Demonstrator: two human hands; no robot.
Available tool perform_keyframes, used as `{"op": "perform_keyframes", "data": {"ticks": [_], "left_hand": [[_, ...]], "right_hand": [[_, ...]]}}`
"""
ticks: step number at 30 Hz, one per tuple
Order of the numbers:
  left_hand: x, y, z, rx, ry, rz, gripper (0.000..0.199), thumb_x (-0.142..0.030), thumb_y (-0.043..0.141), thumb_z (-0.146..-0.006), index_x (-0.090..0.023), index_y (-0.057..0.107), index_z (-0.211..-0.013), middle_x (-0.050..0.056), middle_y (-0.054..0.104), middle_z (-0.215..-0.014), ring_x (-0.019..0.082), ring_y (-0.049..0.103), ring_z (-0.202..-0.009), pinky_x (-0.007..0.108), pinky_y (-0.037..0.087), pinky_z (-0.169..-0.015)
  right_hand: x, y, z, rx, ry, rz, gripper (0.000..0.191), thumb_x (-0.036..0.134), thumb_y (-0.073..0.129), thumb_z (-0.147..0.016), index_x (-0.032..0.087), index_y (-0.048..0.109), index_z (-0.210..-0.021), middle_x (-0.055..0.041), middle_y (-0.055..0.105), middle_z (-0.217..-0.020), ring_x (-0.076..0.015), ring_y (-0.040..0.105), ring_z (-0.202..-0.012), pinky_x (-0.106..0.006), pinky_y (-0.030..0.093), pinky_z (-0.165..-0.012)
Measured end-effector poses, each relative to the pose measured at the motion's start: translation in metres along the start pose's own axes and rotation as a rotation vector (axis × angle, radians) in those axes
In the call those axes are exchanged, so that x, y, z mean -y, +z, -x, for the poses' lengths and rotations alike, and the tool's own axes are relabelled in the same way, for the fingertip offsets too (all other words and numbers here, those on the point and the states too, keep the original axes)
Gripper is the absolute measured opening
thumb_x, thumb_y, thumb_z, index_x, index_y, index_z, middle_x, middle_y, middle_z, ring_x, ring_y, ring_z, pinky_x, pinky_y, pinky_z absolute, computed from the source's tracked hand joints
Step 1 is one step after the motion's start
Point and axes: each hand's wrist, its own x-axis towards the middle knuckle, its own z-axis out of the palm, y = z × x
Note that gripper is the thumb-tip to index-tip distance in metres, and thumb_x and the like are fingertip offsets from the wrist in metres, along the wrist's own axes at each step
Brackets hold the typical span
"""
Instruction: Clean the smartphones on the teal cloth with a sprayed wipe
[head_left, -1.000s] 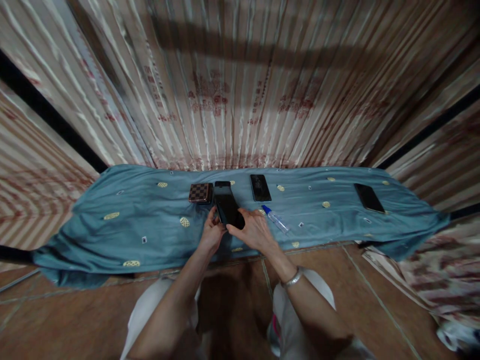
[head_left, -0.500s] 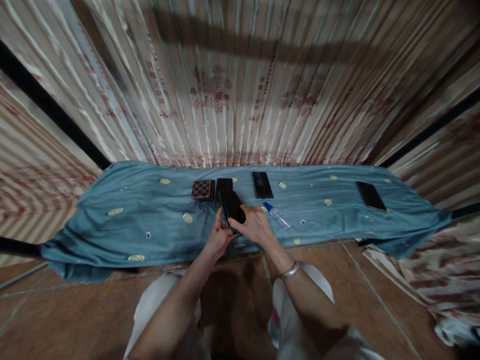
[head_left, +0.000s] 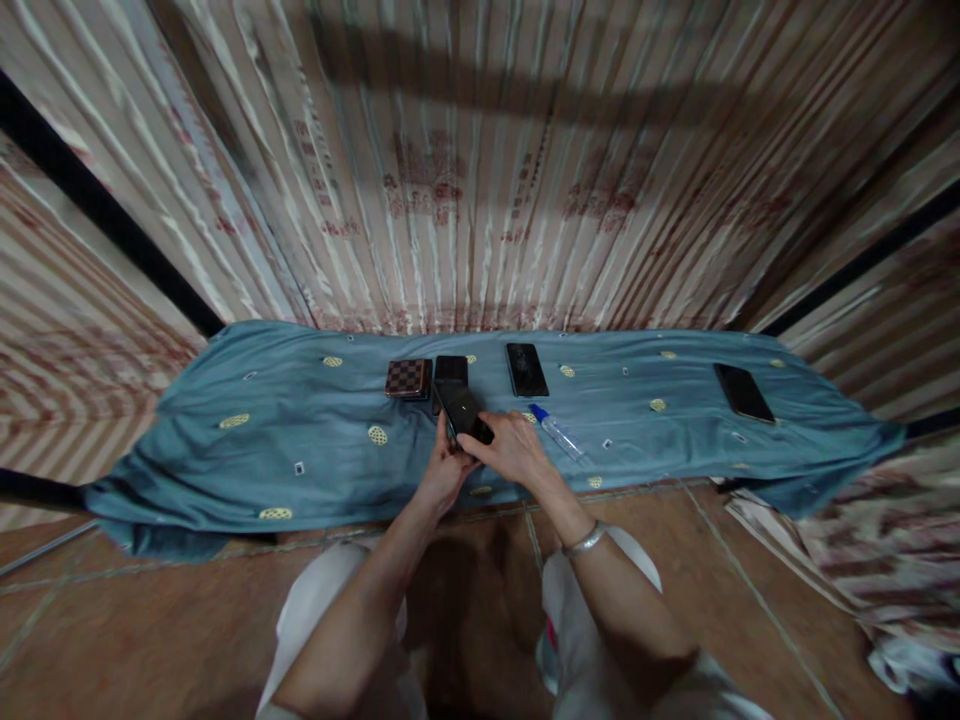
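Between my two hands a black smartphone (head_left: 462, 406) is held tilted above the cloth, a small bright mark showing on its dark face. My left hand (head_left: 448, 464) is closed around its lower left edge. My right hand (head_left: 511, 444) grips the lower right side, thumb on the near end. Partly hidden behind this phone lies another dark flat item (head_left: 451, 370). Left of that sits a brown checkered wallet (head_left: 407, 378) on something black. A second phone (head_left: 526, 370) and a clear spray bottle (head_left: 559, 434) with a blue cap lie to the right.
A blue patterned cloth (head_left: 345, 480) covers the low bench. Another dark phone (head_left: 742, 391) lies far right on it. Pleated curtains (head_left: 480, 180) stand behind and at both sides, with black poles (head_left: 112, 205) slanting down. Below is a brown tiled floor (head_left: 720, 620).
A small bright mark now shows on the face of the held phone, which was plain dark before. My hands have hardly moved, and the whole view has shifted slightly.
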Motion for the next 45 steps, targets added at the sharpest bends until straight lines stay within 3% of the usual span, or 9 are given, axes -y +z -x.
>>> {"op": "perform_keyframes", "data": {"ticks": [4, 10, 22, 27, 31, 35, 37, 40, 45], "left_hand": [[0.001, 0.0, 0.004, 0.005, -0.018, 0.004, 0.108, 0.002, 0.058, -0.049, -0.037, 0.026, -0.144, 0.003, 0.06, -0.122, 0.019, 0.06, -0.1, 0.036, 0.053, -0.085], [-0.004, -0.002, 0.004, -0.004, -0.029, 0.054, 0.101, 0.004, 0.058, -0.05, -0.039, 0.035, -0.138, 0.0, 0.062, -0.117, 0.017, 0.061, -0.095, 0.038, 0.053, -0.085], [-0.018, -0.007, -0.002, 0.014, -0.02, 0.09, 0.089, 0.007, 0.053, -0.049, -0.036, 0.046, -0.128, -0.002, 0.065, -0.104, 0.017, 0.061, -0.095, 0.046, 0.049, -0.092], [-0.02, -0.012, -0.003, 0.041, -0.017, 0.118, 0.093, 0.007, 0.05, -0.045, -0.034, 0.043, -0.128, -0.002, 0.066, -0.105, 0.022, 0.061, -0.1, 0.058, 0.044, -0.096], [-0.016, -0.018, -0.003, 0.027, -0.04, 0.123, 0.091, 0.006, 0.051, -0.045, -0.033, 0.042, -0.127, -0.002, 0.066, -0.104, 0.023, 0.061, -0.099, 0.062, 0.041, -0.097], [-0.015, -0.02, -0.004, 0.051, -0.042, 0.115, 0.09, 0.006, 0.052, -0.047, -0.034, 0.043, -0.126, -0.002, 0.066, -0.103, 0.022, 0.062, -0.098, 0.06, 0.042, -0.096], [-0.016, -0.018, -0.004, 0.073, -0.035, 0.106, 0.09, 0.006, 0.053, -0.048, -0.034, 0.043, -0.128, -0.002, 0.067, -0.102, 0.022, 0.062, -0.097, 0.058, 0.043, -0.096], [-0.02, -0.014, -0.002, 0.109, -0.028, 0.094, 0.091, 0.004, 0.054, -0.05, -0.034, 0.041, -0.132, -0.002, 0.068, -0.096, 0.02, 0.064, -0.093, 0.056, 0.043, -0.096], [-0.025, -0.009, 0.005, 0.159, -0.047, 0.076, 0.087, -0.002, 0.06, -0.059, -0.031, 0.037, -0.137, -0.001, 0.07, -0.093, 0.019, 0.066, -0.09, 0.052, 0.042, -0.099]], "right_hand": [[0.0, 0.002, 0.0, -0.016, -0.016, 0.025, 0.048, 0.057, 0.045, -0.088, 0.018, 0.068, -0.102, -0.0109, 0.073, -0.09, -0.0257, 0.065, -0.092, -0.03, 0.042, -0.077], [0.002, 0.01, -0.002, -0.07, -0.063, 0.107, 0.067, 0.071, 0.034, -0.085, 0.015, 0.068, -0.098, -0.0146, 0.072, -0.086, -0.0278, 0.063, -0.091, -0.034, 0.041, -0.082], [0.008, 0.015, -0.005, -0.256, -0.075, 0.106, 0.058, 0.057, 0.03, -0.094, 0.012, 0.066, -0.101, -0.0155, 0.069, -0.095, -0.0282, 0.055, -0.098, -0.037, 0.035, -0.089], [-0.02, 0.005, -0.014, -0.368, -0.007, -0.052, 0.046, 0.05, 0.038, -0.095, 0.017, 0.071, -0.092, -0.0114, 0.072, -0.09, -0.024, 0.06, -0.09, -0.032, 0.038, -0.084], [-0.06, -0.008, -0.02, -0.489, 0.192, -0.256, 0.048, 0.052, 0.039, -0.093, 0.018, 0.072, -0.085, -0.0081, 0.072, -0.079, -0.022, 0.064, -0.078, -0.029, 0.039, -0.069], [-0.073, -0.004, -0.017, -0.131, 0.175, -0.525, 0.062, 0.067, 0.041, -0.084, 0.017, 0.07, -0.066, -0.0031, 0.063, -0.056, -0.0193, 0.062, -0.061, -0.026, 0.037, -0.056], [-0.066, 0.005, -0.014, 0.037, 0.091, -0.673, 0.057, 0.068, 0.049, -0.08, 0.016, 0.072, -0.073, -0.0031, 0.069, -0.067, -0.0193, 0.064, -0.068, -0.026, 0.041, -0.06], [-0.052, 0.016, -0.011, 0.158, 0.05, -0.911, 0.05, 0.057, 0.071, -0.066, 0.018, 0.072, -0.098, -0.0045, 0.072, -0.098, -0.0216, 0.065, -0.093, -0.027, 0.047, -0.076], [-0.047, 0.022, -0.006, 0.212, 0.001, -1.117, 0.049, 0.05, 0.075, -0.063, 0.017, 0.071, -0.098, -0.0061, 0.072, -0.099, -0.0214, 0.065, -0.092, -0.031, 0.05, -0.079]]}}
